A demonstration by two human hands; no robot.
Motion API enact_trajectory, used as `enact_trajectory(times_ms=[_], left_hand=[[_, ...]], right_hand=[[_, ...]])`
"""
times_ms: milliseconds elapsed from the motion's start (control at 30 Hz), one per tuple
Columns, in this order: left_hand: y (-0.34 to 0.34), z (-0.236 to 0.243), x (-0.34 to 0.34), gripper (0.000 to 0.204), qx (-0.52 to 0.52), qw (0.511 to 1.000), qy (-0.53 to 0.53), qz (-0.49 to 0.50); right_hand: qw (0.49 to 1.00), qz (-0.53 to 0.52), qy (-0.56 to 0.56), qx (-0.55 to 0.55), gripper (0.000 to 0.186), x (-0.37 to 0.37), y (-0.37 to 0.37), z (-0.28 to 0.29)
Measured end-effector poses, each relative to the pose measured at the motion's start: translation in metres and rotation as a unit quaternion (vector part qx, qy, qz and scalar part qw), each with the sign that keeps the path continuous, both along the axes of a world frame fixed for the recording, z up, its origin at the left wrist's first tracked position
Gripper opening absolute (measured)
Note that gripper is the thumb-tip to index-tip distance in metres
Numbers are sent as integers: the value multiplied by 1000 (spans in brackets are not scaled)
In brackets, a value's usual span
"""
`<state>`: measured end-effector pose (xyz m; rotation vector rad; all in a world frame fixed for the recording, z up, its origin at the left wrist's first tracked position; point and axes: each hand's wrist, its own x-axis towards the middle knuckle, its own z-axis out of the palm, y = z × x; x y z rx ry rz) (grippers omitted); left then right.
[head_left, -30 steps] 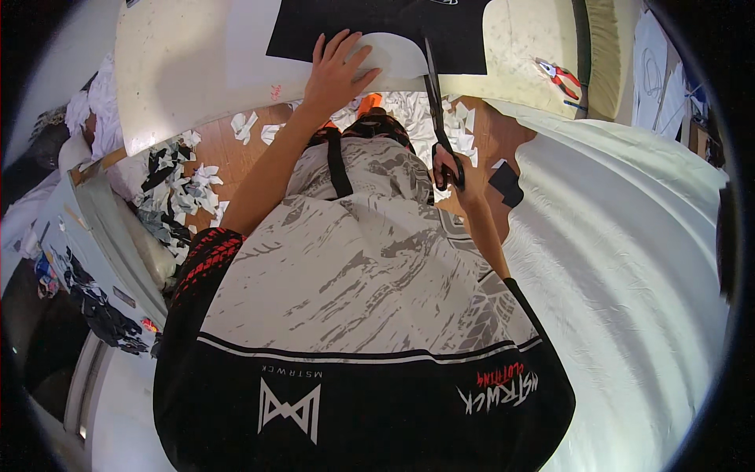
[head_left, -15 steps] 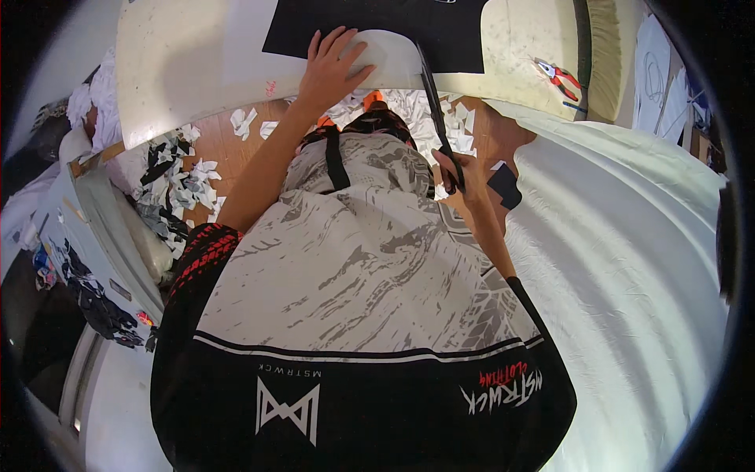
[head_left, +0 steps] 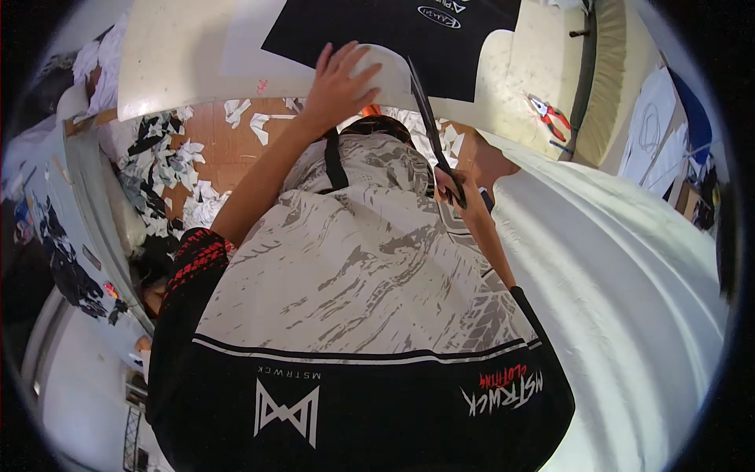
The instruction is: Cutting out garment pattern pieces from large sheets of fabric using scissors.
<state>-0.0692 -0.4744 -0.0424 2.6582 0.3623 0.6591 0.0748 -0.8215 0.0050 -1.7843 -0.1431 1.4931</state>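
Note:
A black cloth panel [head_left: 354, 27] with white printing lies on the pale tabletop [head_left: 169, 59], its near edge curved around a white rounded area [head_left: 389, 71]. My left hand [head_left: 340, 88] rests there with its fingers spread flat, over the near edge of the table. In my right hand [head_left: 465, 195] are long dark scissors [head_left: 432, 126], gripped by the handles at the lower end. Their blades point up and away, and the tips reach the black panel beside the white curve. Whether any cloth lies between the blades, I cannot tell.
Red-handled pliers [head_left: 549, 116] lie on the table at the right, near a rolled cream edge [head_left: 617, 86]. White cloth [head_left: 605, 291] drapes down on the right. Black and white scraps [head_left: 161, 169] litter the wooden floor [head_left: 236, 153] at the left.
The view has shifted, showing more of the black panel and its printing. My left hand sits slightly further right in the picture, still spread. My right hand still grips the scissors at the panel.

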Motion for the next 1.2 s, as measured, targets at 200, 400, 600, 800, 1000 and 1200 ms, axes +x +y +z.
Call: enact_trajectory(times_ms=[200, 400, 600, 800, 1000, 1200], left_hand=[[-27, -2, -16, 52, 21, 997, 73, -32], [-36, -6, -33, 47, -9, 996, 82, -23], [-37, -3, -40, 47, -42, 996, 72, -23], [-40, -6, -44, 49, -47, 996, 73, -21], [-39, -6, -53, 50, -51, 996, 76, -10], [-40, -6, -62, 43, -33, 996, 77, 11]], right_hand=[[997, 75, -24, -26, 43, 17, 47, 19], [997, 64, 10, 32, 47, 30, 43, 5], [992, 120, -25, -15, 44, 23, 63, 22], [995, 95, -21, 6, 43, 16, 66, 18], [986, 146, -60, -48, 44, 31, 56, 17], [983, 151, -63, -80, 47, 51, 42, 12]])
